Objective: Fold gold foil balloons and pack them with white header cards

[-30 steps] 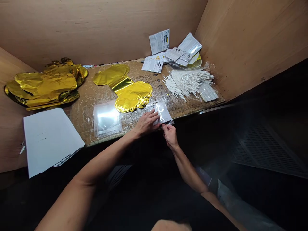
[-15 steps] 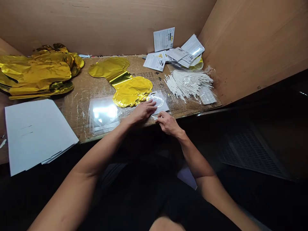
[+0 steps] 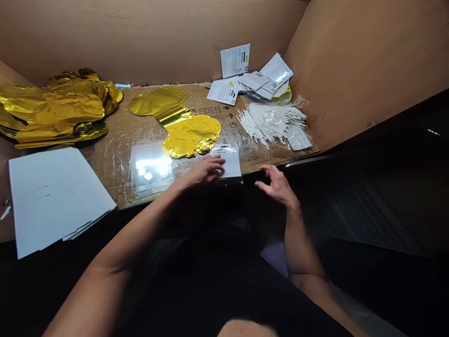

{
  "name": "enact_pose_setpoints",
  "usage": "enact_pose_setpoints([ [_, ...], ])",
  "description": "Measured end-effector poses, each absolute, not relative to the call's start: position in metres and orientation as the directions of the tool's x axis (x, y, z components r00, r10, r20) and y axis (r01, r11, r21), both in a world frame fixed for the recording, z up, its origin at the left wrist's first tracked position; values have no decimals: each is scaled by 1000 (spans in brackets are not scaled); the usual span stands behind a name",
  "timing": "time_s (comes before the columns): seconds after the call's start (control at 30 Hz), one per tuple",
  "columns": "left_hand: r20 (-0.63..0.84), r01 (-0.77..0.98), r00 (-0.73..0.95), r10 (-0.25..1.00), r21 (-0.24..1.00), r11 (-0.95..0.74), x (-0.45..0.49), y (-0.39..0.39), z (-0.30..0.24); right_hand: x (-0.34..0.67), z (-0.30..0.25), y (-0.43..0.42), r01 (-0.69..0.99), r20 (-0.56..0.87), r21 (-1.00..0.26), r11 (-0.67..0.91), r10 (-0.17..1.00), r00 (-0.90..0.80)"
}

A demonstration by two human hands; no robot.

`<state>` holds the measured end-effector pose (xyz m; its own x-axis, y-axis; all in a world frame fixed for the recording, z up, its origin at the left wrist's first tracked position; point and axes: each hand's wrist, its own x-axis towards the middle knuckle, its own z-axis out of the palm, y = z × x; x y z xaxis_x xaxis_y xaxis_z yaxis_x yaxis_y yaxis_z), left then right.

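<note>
A white printed card in a clear plastic sleeve (image 3: 231,164) lies at the table's front edge, its lower end reaching slightly past the edge. My left hand (image 3: 206,169) rests on the left side of this packet, fingers stretched over it. My right hand (image 3: 278,187) hovers off the front edge, to the right of the packet, thumb and fingers apart with nothing between them. Just behind my left hand lie gold foil balloons (image 3: 191,135), flat and stacked. Clear plastic sleeves (image 3: 150,175) lie left of my left hand, shining under the light.
More gold foil balloons (image 3: 52,110) are heaped at the far left. A stack of white paper (image 3: 59,196) overhangs the front left edge. White sticks (image 3: 270,122) spread on the right, with filled packets (image 3: 257,82) piled behind them. Wooden panels (image 3: 168,42) enclose the back and right.
My right hand has let go of the packet's lower edge and moved right, its fingers opening. The packet has turned straighter and come nearer the front edge. My left hand stays on it.
</note>
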<state>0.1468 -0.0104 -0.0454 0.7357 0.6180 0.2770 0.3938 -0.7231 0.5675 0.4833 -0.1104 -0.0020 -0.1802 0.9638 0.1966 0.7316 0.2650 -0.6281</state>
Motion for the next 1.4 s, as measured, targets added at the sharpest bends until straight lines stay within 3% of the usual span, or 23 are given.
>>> enact_pose_setpoints([
  [0.1, 218, 399, 762, 610, 585, -706, 141, -24, -43, 468, -13, -127, 852, 139, -338, 401, 916, -376],
  [0.17, 194, 408, 772, 605, 579, -706, 141, -29, -40, 440, -24, -124, 823, 186, -327, 464, 886, -425],
  [0.23, 194, 414, 774, 602, 564, -714, 144, -32, -37, 414, -34, -114, 810, 249, -411, 419, 906, -342],
  [0.3, 209, 434, 756, 621, 549, -714, 149, -37, -35, 397, -38, -106, 818, 261, -514, 257, 956, -136],
  [0.4, 243, 488, 690, 681, 539, -686, 156, -51, -36, 389, -36, -109, 737, 122, -675, -39, 979, 163],
  [0.5, 279, 466, 652, 705, 586, -663, 158, -72, -40, 395, -30, -115, 446, -167, -875, -186, 983, 83],
  [0.57, 317, 436, 574, 755, 662, -609, 152, -82, -41, 403, -20, -101, 282, -231, -937, -206, 971, -59],
  [0.63, 357, 457, 402, 843, 719, -523, 140, -78, -39, 413, -1, -62, 233, -163, -961, -147, 985, -53],
  [0.7, 387, 528, 199, 900, 731, -431, 121, -55, -31, 421, 25, -2, 268, -29, -962, -47, 997, 72],
  [0.77, 394, 609, 67, 917, 712, -351, 99, -15, -18, 422, 49, 60, 364, 128, -930, 48, 972, 198],
  [0.83, 346, 680, 46, 937, 677, -283, 80, 30, -4, 413, 64, 102, 507, 278, -854, 117, 927, 253],
  [1.0, -58, 708, 194, 979, 699, -99, 61, 98, 5, 374, 41, 80, 602, 231, -758, 250, 967, -110],
  [1.13, -129, 669, 210, 969, 742, -46, 57, 105, 4, 367, 1, 23, 732, 324, -606, 309, 937, -128],
  [1.23, -168, 609, 184, 968, 793, 22, 44, 114, 17, 371, -21, 6, 769, 335, -564, 301, 935, -119],
  [1.4, -82, 418, -97, 992, 901, 116, 10, 151, 55, 371, -37, 9, 770, 357, -548, 326, 924, -137],
])
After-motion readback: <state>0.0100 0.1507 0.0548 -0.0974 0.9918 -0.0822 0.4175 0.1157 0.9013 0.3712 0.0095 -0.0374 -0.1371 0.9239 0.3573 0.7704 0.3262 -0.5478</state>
